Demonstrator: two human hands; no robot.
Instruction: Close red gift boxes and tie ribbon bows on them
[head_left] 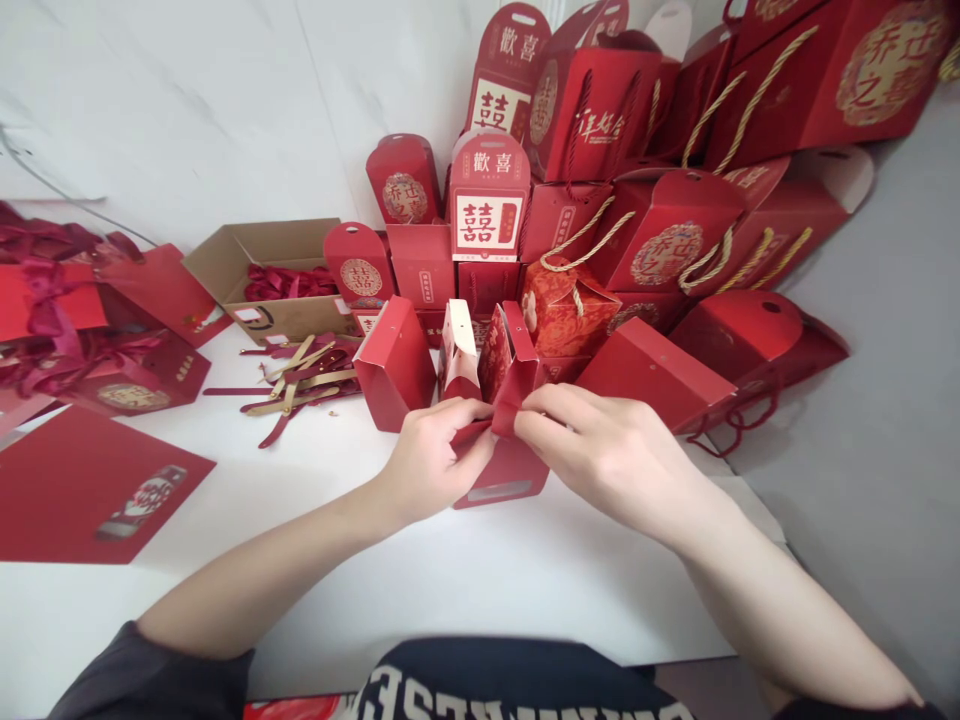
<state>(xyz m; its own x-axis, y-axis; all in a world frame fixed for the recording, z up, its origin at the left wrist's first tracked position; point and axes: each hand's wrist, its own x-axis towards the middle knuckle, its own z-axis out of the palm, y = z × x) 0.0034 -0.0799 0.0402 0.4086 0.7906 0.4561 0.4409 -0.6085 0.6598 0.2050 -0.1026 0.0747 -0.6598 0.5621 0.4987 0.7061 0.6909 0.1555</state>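
Observation:
On the white table in front of me stands a red paper gift box (510, 472) with a pale window-like strip low on its near side. The fingers of my left hand (437, 455) pinch its upper left edge. Across from it, my right hand (604, 450) grips the folded red paper at the top right, with the fingertips partly hidden. Just behind are a plain red box (395, 365), a box with a cream-coloured side (460, 345) and a patterned red box (498, 350), standing side by side.
Stacked red gift boxes (491, 195) with rope handles fill the back and right. At left are an open cardboard box (289, 318) of dark red ribbon, a pile of red and gold straps (300, 380), ribboned boxes (142, 375) and a flat red sheet (75, 490).

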